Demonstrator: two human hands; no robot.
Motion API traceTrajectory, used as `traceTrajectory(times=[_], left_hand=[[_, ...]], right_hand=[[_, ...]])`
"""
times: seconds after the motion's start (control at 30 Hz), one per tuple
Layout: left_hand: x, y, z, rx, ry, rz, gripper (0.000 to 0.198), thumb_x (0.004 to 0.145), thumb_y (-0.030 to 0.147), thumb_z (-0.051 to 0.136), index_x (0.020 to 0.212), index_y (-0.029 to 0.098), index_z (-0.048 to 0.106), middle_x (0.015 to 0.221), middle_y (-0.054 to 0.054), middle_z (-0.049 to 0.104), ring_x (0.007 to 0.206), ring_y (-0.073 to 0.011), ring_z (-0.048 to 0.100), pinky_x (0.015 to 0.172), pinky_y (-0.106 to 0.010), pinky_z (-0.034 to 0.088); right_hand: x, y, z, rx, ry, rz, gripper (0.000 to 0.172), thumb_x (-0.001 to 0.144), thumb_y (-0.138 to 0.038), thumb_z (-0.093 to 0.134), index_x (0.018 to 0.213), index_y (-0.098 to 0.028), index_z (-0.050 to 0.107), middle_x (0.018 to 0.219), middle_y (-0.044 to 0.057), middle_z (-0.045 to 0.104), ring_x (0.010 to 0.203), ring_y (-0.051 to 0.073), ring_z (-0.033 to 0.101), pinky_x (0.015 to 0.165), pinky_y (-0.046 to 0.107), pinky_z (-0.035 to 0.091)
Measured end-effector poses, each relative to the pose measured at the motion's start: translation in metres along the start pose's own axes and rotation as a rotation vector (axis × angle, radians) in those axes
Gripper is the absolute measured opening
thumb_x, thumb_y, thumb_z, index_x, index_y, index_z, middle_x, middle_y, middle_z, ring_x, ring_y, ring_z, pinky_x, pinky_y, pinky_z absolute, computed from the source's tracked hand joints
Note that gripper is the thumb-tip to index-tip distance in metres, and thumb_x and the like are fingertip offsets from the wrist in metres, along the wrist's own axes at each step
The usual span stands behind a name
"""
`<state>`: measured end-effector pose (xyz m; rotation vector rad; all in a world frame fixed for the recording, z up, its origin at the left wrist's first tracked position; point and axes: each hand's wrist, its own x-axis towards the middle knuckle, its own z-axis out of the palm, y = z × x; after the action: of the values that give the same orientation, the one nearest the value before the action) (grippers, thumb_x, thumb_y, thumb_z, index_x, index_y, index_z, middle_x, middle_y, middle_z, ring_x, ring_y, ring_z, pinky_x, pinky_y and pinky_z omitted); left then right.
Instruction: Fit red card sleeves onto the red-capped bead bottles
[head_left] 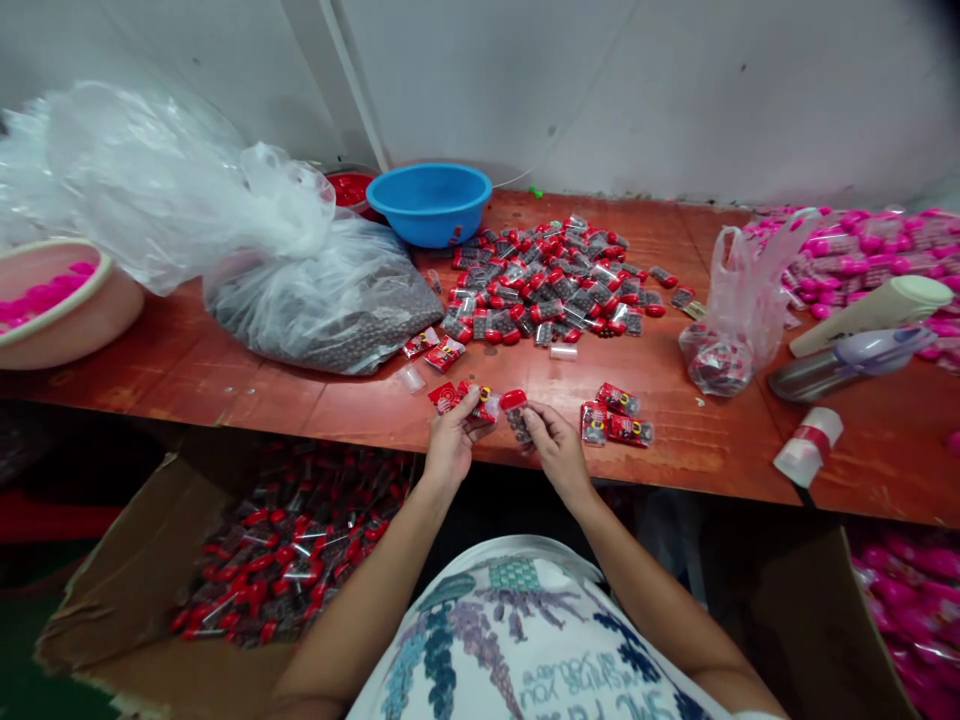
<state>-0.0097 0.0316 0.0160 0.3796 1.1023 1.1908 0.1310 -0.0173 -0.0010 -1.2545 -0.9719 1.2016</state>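
Gripping red printed wrappers [484, 406] with the left hand [451, 432]; pinching a red-capped container [516, 416] with the right hand [556, 440], at the wrappers' three o'clock. Could drop it past the bench [720, 440] edge at six o'clock through a loose pinch.

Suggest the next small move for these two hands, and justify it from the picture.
Probably, the right hand should bring its red-capped container to the red printed wrapper in the left hand: the container looks unwrapped, while three packs nearby on the table show similar red print.
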Motion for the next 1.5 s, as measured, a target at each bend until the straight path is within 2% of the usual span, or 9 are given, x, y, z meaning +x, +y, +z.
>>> traceTrajectory(times=[0.2, 0.33, 0.5, 0.63, 0.8, 1.03, 1.17, 1.27, 1.5], left_hand=[[-0.002, -0.001, 0.002, 0.034, -0.027, 0.055, 0.031, 0.063, 0.033, 0.079, 0.082, 0.012, 0.068, 0.074, -0.006, 0.073, 0.062, -0.0172, 0.068, 0.061, -0.029, 0.055], [-0.008, 0.001, 0.005, 0.049, -0.094, 0.073, 0.033, 0.059, 0.030, 0.082, 0.084, 0.013, 0.069, 0.079, -0.006, 0.073, 0.067, -0.0183, 0.068, 0.068, -0.032, 0.055], [-0.014, 0.000, 0.008, 0.122, -0.177, 0.149, 0.029, 0.051, 0.017, 0.084, 0.077, 0.014, 0.072, 0.077, -0.004, 0.073, 0.070, -0.0162, 0.066, 0.073, -0.028, 0.052], [-0.014, 0.001, 0.008, 0.216, -0.242, 0.182, 0.025, 0.053, 0.016, 0.083, 0.076, 0.013, 0.073, 0.076, -0.004, 0.073, 0.072, -0.0170, 0.066, 0.077, -0.029, 0.051], [-0.014, -0.002, 0.008, 0.240, -0.242, 0.186, 0.024, 0.057, 0.020, 0.082, 0.078, 0.014, 0.072, 0.075, -0.004, 0.072, 0.069, -0.0177, 0.066, 0.076, -0.031, 0.052], [-0.020, -0.005, 0.013, 0.187, -0.312, 0.135, 0.028, 0.053, 0.013, 0.082, 0.080, 0.015, 0.072, 0.082, -0.005, 0.072, 0.079, -0.0193, 0.067, 0.082, -0.032, 0.050], [-0.016, 0.002, 0.016, 0.183, -0.272, 0.111, 0.026, 0.053, 0.014, 0.082, 0.076, 0.013, 0.069, 0.080, -0.004, 0.072, 0.077, -0.0184, 0.066, 0.078, -0.031, 0.051], [-0.012, 0.004, 0.017, 0.253, -0.272, 0.065, 0.029, 0.050, 0.014, 0.083, 0.076, 0.012, 0.068, 0.079, -0.004, 0.072, 0.074, -0.0173, 0.066, 0.077, -0.030, 0.050], [-0.015, -0.005, 0.022, 0.336, -0.332, 0.022, 0.039, 0.050, 0.014, 0.084, 0.084, 0.013, 0.067, 0.080, -0.003, 0.071, 0.075, -0.0160, 0.065, 0.077, -0.029, 0.050]], right_hand=[[-0.002, 0.003, 0.000, 0.020, -0.122, 0.077, 0.037, 0.082, -0.049, 0.058, 0.104, -0.020, 0.066, 0.069, 0.000, 0.063, 0.051, 0.011, 0.055, 0.044, 0.021, 0.047], [-0.001, 0.005, -0.002, 0.025, -0.115, 0.085, 0.038, 0.082, -0.048, 0.058, 0.105, -0.019, 0.067, 0.069, -0.001, 0.065, 0.051, 0.011, 0.056, 0.044, 0.021, 0.047], [-0.001, 0.003, -0.005, -0.039, -0.125, -0.040, 0.034, 0.083, -0.043, 0.058, 0.108, -0.021, 0.068, 0.086, 0.001, 0.070, 0.071, 0.014, 0.063, 0.062, 0.025, 0.053], [-0.005, 0.002, -0.007, -0.064, -0.078, -0.096, 0.031, 0.086, -0.041, 0.057, 0.110, -0.022, 0.064, 0.082, 0.001, 0.069, 0.068, 0.014, 0.064, 0.060, 0.025, 0.052], [-0.008, 0.002, -0.011, -0.270, -0.042, -0.242, 0.027, 0.087, -0.038, 0.057, 0.110, -0.024, 0.062, 0.096, 0.005, 0.069, 0.082, 0.018, 0.066, 0.074, 0.030, 0.053], [-0.004, 0.003, -0.015, -0.048, -0.042, -0.091, 0.024, 0.087, -0.041, 0.056, 0.100, -0.021, 0.062, 0.075, 0.000, 0.066, 0.059, 0.012, 0.060, 0.052, 0.022, 0.048], [-0.007, 0.009, -0.018, -0.101, -0.127, -0.174, 0.036, 0.085, -0.032, 0.060, 0.120, -0.025, 0.055, 0.104, 0.004, 0.065, 0.088, 0.017, 0.063, 0.076, 0.029, 0.053], [-0.008, 0.011, -0.023, -0.185, -0.182, -0.235, 0.049, 0.083, -0.024, 0.061, 0.130, -0.028, 0.048, 0.122, 0.006, 0.056, 0.106, 0.020, 0.057, 0.091, 0.035, 0.048], [-0.006, 0.006, -0.035, -0.273, -0.149, -0.280, 0.050, 0.083, -0.021, 0.060, 0.131, -0.033, 0.050, 0.109, 0.005, 0.049, 0.100, 0.018, 0.055, 0.088, 0.033, 0.048]])
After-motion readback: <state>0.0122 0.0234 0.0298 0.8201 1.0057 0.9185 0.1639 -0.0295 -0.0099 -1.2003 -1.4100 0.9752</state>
